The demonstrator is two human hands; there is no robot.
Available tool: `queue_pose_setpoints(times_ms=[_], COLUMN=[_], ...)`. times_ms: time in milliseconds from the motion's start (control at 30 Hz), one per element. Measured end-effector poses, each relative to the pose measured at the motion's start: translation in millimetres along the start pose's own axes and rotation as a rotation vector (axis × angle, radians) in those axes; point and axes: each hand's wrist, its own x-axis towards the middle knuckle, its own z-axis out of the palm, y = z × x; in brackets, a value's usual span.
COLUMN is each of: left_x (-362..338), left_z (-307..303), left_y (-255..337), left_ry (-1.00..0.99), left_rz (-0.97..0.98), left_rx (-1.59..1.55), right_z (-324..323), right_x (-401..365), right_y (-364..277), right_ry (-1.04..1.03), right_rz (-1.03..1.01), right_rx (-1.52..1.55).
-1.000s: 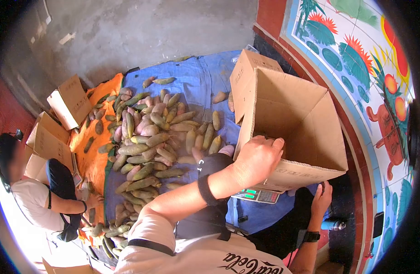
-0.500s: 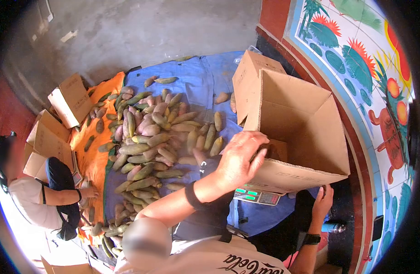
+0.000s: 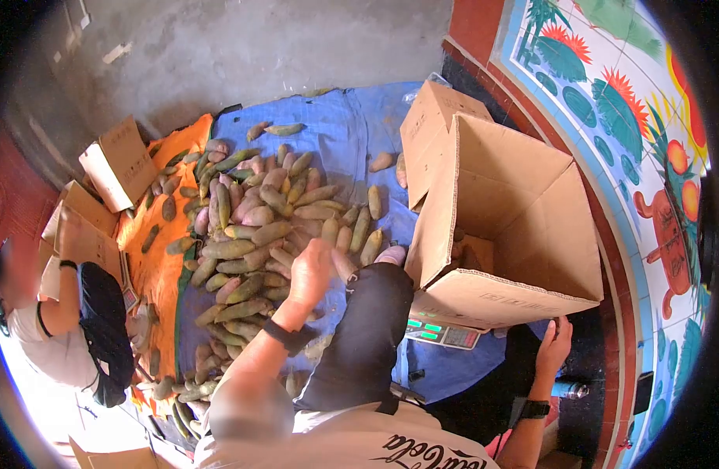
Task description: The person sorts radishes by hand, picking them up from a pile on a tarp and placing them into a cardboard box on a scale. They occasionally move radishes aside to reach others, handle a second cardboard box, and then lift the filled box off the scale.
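My left hand [image 3: 311, 273] is over the pile of long green and pinkish root vegetables [image 3: 254, 234], at its right part; motion blur hides its fingers and anything in them. My right hand [image 3: 553, 348] has its bent fingers at the lower right edge of a large open cardboard box [image 3: 516, 293]. The box stands tilted on a scale [image 3: 445, 334] with lit green displays. A few dark vegetables [image 3: 459, 248] show inside the box, partly hidden by its left wall.
Blue sheeting [image 3: 332, 117] and orange sheeting [image 3: 144, 270] lie under the vegetables. Another box [image 3: 430, 117] stands behind the large one. At the left a co-worker [image 3: 51, 344] sits by several boxes [image 3: 121, 164]. A painted tile wall [image 3: 609, 148] curves along the right.
My left hand has moved from the large box's near left rim, left to the vegetable pile. My right hand stays at the box. The co-worker's arm has risen from the vegetables towards the boxes.
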Motion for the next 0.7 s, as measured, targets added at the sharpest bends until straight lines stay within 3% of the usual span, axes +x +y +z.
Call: queue_pose_setpoints(times_ms=[67, 133, 367, 467, 567, 600, 667, 700], left_x=[-14.7, -31.9, -103.6, -121.4, -156.5, -171.0, -192.4, -188.7], left_z=[2.7, 3.0, 4.9, -2.7, -4.2, -3.7, -3.6, -11.5], left_y=[-34.8, -65.2, -171.1, -169.7, -215.6, -231.3, -248.4, -230.8], left_ry=[0.007, -0.144, -0.28, -0.363, -0.808, -0.813, -0.68, -0.695], left_rz=[0.0, -0.194, -0.397, -0.526, -0.392, -0.399, -0.595, -0.587], left_rx=[0.063, 0.2, 0.364, 0.475, 0.807, 0.804, 0.676, 0.65], right_z=[1.1, 1.0, 0.3, 1.8, 4.2, 5.1, 6.2, 5.8], right_x=[-0.1, 0.3, 1.5, 1.0, 1.1, 1.3, 0.8, 0.6], right_y=[1.3, 2.1, 0.2, 7.9, 14.0, 15.8, 18.0, 16.8], right_ry=[0.021, 0.022, -0.001, -0.028, -0.017, -0.025, 0.006, -0.002], right_rz=[-0.042, -0.05, -0.063, -0.017, -0.054, -0.056, -0.086, -0.087], right_rx=[-0.01, -0.015, -0.058, -0.046, -0.072, -0.076, -0.096, -0.101])
